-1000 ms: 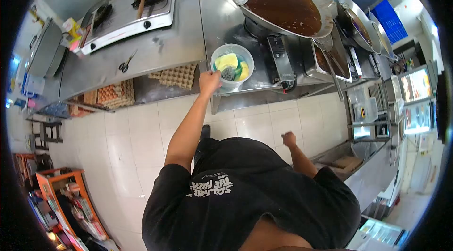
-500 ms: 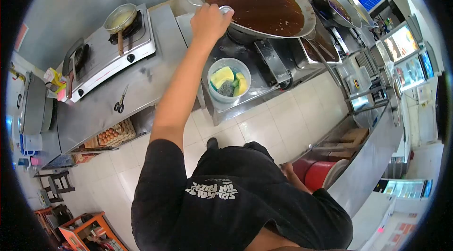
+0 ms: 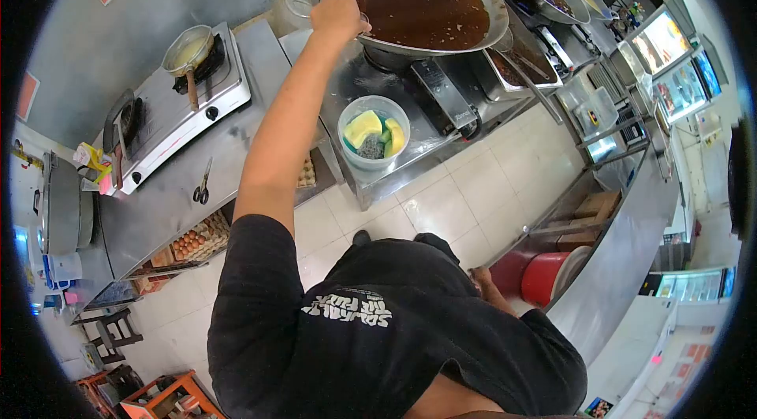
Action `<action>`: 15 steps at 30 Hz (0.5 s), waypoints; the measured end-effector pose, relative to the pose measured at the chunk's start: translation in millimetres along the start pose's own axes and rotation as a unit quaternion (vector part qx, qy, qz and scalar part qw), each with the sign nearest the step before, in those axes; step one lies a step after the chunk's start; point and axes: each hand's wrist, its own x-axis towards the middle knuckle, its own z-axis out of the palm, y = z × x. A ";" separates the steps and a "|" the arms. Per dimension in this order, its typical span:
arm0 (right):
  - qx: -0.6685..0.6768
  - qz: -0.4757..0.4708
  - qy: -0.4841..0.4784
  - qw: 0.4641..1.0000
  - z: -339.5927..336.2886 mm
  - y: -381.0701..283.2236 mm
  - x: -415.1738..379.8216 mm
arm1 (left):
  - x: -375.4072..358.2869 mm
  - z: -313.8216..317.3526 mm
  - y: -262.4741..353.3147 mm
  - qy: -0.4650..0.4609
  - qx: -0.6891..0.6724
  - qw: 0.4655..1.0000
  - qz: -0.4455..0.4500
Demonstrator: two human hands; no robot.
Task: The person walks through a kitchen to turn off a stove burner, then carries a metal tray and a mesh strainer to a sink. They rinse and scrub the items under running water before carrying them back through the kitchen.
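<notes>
"Where is the left hand point(image 3: 339, 15) working?"

"It's resting at the left rim of the wok point(image 3: 494, 21), which is sitting at the upper centre of the frame, holding brown liquid point(image 3: 422, 5)."

"Is its grip pinching anything?"

"The fingers are bending inward, but the hand is hiding what they're meeting. I can't tell."

"And the right hand point(image 3: 479, 277)?"

"It's hanging right of centre, lower half; I can't tell its grip either."

"Which step are we seeing?"

"Handling at the rim, I'm judging. The next move is calling for steadiness above that liquid. The plastic tub point(image 3: 371, 164) of sponges point(image 3: 361, 127) is standing below, on the bench point(image 3: 426, 137)."
</notes>
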 end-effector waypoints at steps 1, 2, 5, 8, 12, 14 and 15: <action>0.001 -0.008 0.008 1.000 0.4 0.5 1.0 | -0.1 0.3 0.0 -0.007 0.005 1.000 0.012; 0.016 0.003 -0.006 1.000 -0.3 0.7 2.6 | 0.2 0.7 -0.4 -0.014 0.011 1.000 0.025; 0.040 0.013 -0.036 0.998 -2.0 1.1 11.2 | 9.3 16.7 -19.2 0.037 -0.025 0.998 0.055; 0.055 -0.002 -0.040 0.998 3.0 16.2 35.6 | 12.9 11.4 -34.9 0.103 -0.072 0.992 0.018; 0.099 0.021 -0.040 0.994 -1.5 15.5 34.6 | 7.9 -0.8 -26.5 0.077 -0.053 0.996 -0.010; 0.084 0.018 -0.035 0.996 -9.2 12.0 30.4 | 8.0 -1.3 -14.4 0.048 -0.004 0.998 -0.039; 0.070 0.014 -0.030 0.997 -12.1 11.6 27.2 | 7.8 0.4 -10.0 0.033 0.021 0.998 -0.052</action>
